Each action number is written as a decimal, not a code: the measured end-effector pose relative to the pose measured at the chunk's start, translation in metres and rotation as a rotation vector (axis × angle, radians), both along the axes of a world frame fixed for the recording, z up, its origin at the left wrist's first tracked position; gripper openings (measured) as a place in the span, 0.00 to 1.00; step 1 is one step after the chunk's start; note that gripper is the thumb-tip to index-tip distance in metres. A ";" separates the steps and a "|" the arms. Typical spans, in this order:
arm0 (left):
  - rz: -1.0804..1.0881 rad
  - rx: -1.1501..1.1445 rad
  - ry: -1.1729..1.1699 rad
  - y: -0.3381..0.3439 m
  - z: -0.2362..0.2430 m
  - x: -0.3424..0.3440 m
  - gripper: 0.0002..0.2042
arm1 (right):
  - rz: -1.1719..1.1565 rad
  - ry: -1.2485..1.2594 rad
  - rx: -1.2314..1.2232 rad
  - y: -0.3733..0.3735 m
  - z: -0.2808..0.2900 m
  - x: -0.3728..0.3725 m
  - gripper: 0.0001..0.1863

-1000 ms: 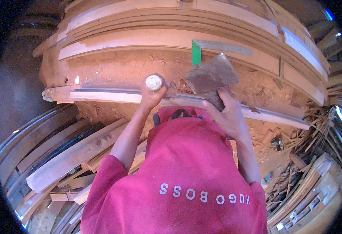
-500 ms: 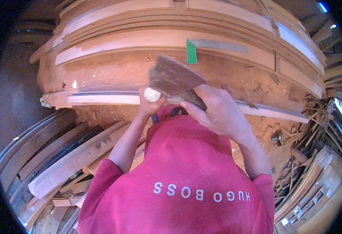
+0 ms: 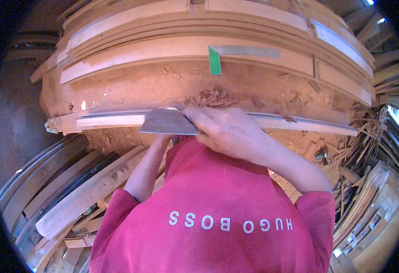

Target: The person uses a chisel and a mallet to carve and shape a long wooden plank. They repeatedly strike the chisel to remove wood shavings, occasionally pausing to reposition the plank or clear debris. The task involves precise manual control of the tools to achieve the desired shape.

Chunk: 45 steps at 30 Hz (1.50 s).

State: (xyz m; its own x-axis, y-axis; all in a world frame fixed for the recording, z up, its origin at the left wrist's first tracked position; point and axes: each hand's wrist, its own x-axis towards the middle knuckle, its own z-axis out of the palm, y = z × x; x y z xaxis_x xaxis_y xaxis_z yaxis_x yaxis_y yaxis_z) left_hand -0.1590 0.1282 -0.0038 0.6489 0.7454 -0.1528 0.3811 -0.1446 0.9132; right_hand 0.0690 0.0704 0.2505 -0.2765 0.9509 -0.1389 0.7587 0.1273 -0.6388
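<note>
My right hand [image 3: 224, 129] is closed on a tool with a broad, dark, trapezoid metal blade [image 3: 168, 122], shaped like a hatchet head. Its handle is hidden by my fingers. The blade lies flat to the view, its paler edge toward me, over the front edge of the bench. Beneath it is my left hand [image 3: 163, 137], mostly covered, with the wrist showing. That hand grips a pale round-ended wooden stick, which the blade now largely hides. Wood chips [image 3: 214, 98] lie in a small heap just beyond my hands.
A long pale strip of wood [image 3: 306, 126] runs along the bench's near edge. Farther back, a green-handled try square [image 3: 215, 61] rests against stacked boards [image 3: 163, 51]. Planks [image 3: 88, 195] lean at lower left. Offcuts and sticks [image 3: 363, 136] pile up at right.
The blade has swung down and left, from tilted upright to lying flat over my left hand. My right hand moved left with it. The stick's white end is covered and the chip heap shows.
</note>
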 end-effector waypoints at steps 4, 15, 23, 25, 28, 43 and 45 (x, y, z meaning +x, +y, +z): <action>-0.021 0.239 0.008 0.002 -0.008 0.011 0.12 | 0.089 -0.092 0.003 0.003 -0.017 0.009 0.20; 0.397 -0.234 -0.339 0.021 0.039 0.021 0.24 | -0.148 0.121 0.015 0.015 0.009 0.029 0.21; 0.269 -0.053 -0.316 0.011 0.038 0.016 0.21 | -0.121 0.168 0.028 0.013 -0.002 0.022 0.20; 0.199 -0.026 -0.316 0.010 0.040 0.019 0.17 | -0.087 0.134 -0.008 0.014 -0.003 0.018 0.20; 0.072 0.030 -0.156 0.009 0.045 0.021 0.13 | -0.001 0.010 -0.020 0.011 -0.018 0.015 0.21; 0.195 -0.022 -0.258 -0.007 0.023 0.020 0.11 | -0.024 -0.001 0.010 -0.004 -0.028 0.015 0.27; -0.027 0.229 -0.052 0.000 0.014 0.016 0.13 | -0.028 0.015 0.018 -0.008 -0.027 0.013 0.27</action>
